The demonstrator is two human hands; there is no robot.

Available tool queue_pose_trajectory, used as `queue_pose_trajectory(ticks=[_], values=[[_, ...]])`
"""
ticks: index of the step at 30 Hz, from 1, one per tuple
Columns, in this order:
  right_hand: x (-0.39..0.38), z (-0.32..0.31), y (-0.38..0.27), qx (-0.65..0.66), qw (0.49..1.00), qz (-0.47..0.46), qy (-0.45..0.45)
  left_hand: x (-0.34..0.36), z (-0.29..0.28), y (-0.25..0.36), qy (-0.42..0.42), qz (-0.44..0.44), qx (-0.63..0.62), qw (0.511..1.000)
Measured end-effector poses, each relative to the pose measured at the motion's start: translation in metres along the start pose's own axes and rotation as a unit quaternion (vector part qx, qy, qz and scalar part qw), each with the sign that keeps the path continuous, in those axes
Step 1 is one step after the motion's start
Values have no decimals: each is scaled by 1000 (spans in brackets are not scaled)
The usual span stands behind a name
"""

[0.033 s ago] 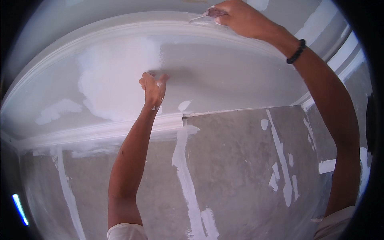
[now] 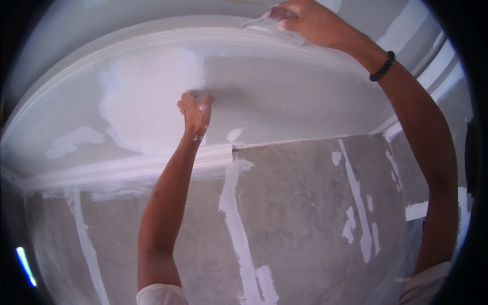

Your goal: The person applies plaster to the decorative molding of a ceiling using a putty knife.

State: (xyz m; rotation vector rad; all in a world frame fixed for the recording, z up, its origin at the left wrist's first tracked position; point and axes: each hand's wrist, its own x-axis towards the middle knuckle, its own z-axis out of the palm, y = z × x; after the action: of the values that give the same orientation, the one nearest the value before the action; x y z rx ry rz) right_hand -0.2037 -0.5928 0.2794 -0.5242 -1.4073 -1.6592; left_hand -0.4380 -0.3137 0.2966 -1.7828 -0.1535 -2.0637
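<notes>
Up at the top, my right hand (image 2: 317,23) is closed on a thin, whitish putty scraper (image 2: 259,23), whose edge lies by the long white cornice moulding (image 2: 152,36). White smears coat its fingers, and the fingers hide most of the scraper's grip. My left hand (image 2: 195,117) is raised to the grey ceiling panel (image 2: 284,86), beside a broad white filler patch (image 2: 147,96). Its fingers are apart and seem to rest on the panel, with nothing visible in them; the fingertips are partly hidden. White dabs mark its wrist.
A second white moulding (image 2: 137,165) runs where panel and grey wall (image 2: 300,188) meet, ending in a cut edge near the middle. White filler strips (image 2: 236,223) run down the wall. At the lower left a narrow bright light (image 2: 25,266) shows.
My right hand has turned slightly and shifted a little right, so the scraper shows more of its flat face against the moulding. My left hand stays put.
</notes>
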Motion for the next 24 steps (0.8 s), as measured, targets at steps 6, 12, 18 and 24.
queue_pose_trajectory(ticks=[6, 12, 18, 24], values=[[11, -31, 47, -122, 951, 285, -4, -4, -4, 14, 4, -27, 1, 1000], [27, -7, 48, -144, 930, 336, -46, -5, -2, 18, 26, -54, -9, 998], [70, -7, -18, -121, 927, 333, -123, -9, -3, 17, 21, -41, -23, 999], [76, -17, -78, -74, 954, 239, -163, -6, -4, 11, 16, -32, -50, 998]])
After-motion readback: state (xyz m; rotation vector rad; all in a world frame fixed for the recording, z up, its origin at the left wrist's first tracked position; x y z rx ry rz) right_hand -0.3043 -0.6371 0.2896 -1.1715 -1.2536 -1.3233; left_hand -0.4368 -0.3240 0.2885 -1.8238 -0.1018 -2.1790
